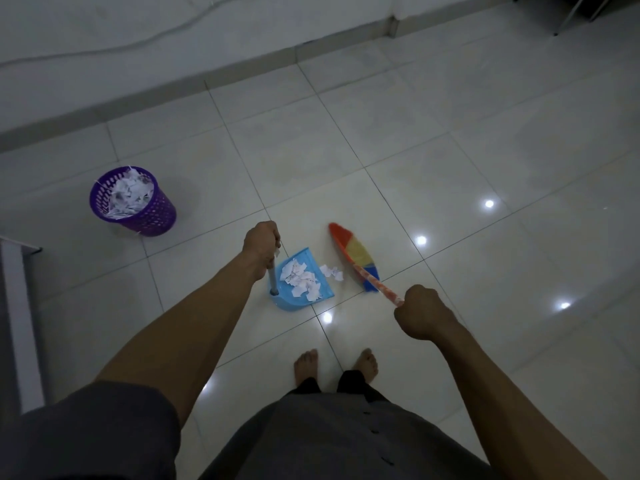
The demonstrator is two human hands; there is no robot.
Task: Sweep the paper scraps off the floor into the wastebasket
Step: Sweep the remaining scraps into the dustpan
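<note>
Head view, looking down at a pale glossy tiled floor [450, 161].

The left hand [262, 244] has its fingers curled tight round the top of the dustpan's upright handle [273, 277]. The blue dustpan [288, 304] sits on the floor in front of the person, with its mouth facing right. A heap of white paper scraps [299, 279] lies inside the pan. A few loose scraps [332, 271] are on the tile just outside the pan's mouth, between the pan and the broom.

The right hand [420, 311] is a closed fist gripping the end of the broom's red-patterned stick [382, 289]. The broom [351, 252] has an orange head and red, yellow and blue bristles. It is angled beside the loose scraps, close to them, and I cannot tell if the bristles touch them.

The purple mesh wastebasket [154, 216] stands upright, well apart from the pan, far left and nearer the wall. It is already filled with white paper [130, 195] up to near the rim.

Two bare feet [306, 363] are below the pan, with dark trouser cuffs and a grey buttoned shirt [346, 438] at the bottom. A grey baseboard [173, 90] runs along a white wall with a cable [104, 50] draped on it. There is a white furniture edge [20, 306] at far left and a metal leg [568, 15] at top right.
</note>
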